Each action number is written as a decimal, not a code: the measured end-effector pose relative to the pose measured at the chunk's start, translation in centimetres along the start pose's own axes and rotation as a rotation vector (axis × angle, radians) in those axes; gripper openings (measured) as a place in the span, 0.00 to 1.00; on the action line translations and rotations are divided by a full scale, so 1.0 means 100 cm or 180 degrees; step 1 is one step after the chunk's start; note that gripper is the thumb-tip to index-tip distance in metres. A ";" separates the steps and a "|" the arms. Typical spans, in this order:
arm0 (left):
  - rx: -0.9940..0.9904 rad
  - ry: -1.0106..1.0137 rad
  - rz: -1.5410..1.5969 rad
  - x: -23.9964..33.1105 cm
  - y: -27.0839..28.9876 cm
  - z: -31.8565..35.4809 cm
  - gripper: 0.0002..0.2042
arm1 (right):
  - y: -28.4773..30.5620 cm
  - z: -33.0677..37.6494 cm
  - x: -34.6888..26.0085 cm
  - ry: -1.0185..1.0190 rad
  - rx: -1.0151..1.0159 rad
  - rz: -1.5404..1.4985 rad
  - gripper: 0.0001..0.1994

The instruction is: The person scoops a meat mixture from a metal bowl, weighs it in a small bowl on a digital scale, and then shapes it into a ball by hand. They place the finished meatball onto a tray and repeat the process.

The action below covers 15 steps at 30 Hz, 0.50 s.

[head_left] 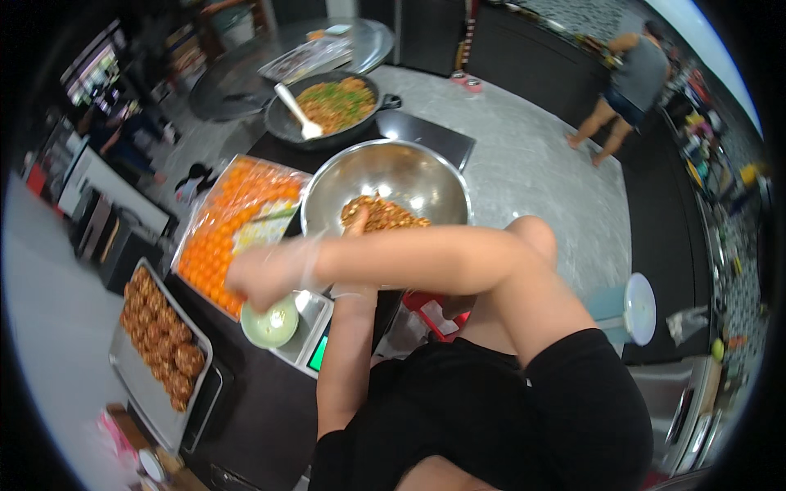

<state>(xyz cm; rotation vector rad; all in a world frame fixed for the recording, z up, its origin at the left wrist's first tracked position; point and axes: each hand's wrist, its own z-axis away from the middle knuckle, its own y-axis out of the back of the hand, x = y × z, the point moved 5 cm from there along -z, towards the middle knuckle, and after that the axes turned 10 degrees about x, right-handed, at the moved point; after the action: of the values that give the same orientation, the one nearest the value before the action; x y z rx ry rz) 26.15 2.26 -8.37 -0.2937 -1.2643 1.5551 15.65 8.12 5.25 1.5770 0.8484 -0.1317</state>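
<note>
My right arm crosses over my left arm toward the left. My right hand (274,274), in a clear glove and smeared by motion, is above the light green bowl (281,329). That bowl sits on a white digital scale (301,358) with a lit green display. My left hand (358,222) is at the near left side of a large steel mixing bowl (438,176). One digit points up beside the chopped brown nutty mixture (391,214) inside. My right forearm hides most of the left hand, so its grip cannot be made out.
At left lies a plastic-covered tray of orange balls (214,250). Nearer stands a metal tray (155,421) of brown nut-coated balls (160,335). Beyond the bowl, a black pan (299,139) holds food with green garnish and a white spatula (296,110). A person (634,78) stands at the far-right counter.
</note>
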 end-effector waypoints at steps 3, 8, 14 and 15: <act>-0.0135 -0.0494 -0.0134 0.021 0.021 -0.015 0.18 | 0.092 0.043 0.023 -0.0313 0.0833 -0.0619 0.15; -0.0128 -0.0309 0.0051 0.028 -0.021 0.015 0.22 | 0.144 0.138 0.107 -0.1297 0.1556 -0.1599 0.11; -0.0354 -0.0460 0.0360 0.039 -0.036 0.028 0.22 | 0.109 0.164 0.114 -0.0747 0.2256 -0.1676 0.13; -0.0245 -0.0528 0.0319 0.038 -0.038 0.030 0.22 | 0.108 0.164 0.112 -0.0494 0.2323 -0.1333 0.12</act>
<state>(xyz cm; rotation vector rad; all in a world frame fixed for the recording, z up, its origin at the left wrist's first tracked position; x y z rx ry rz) 24.53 3.25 -2.53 -0.2854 -1.4604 1.6451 36.23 -1.21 4.42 1.9936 1.0628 -0.9401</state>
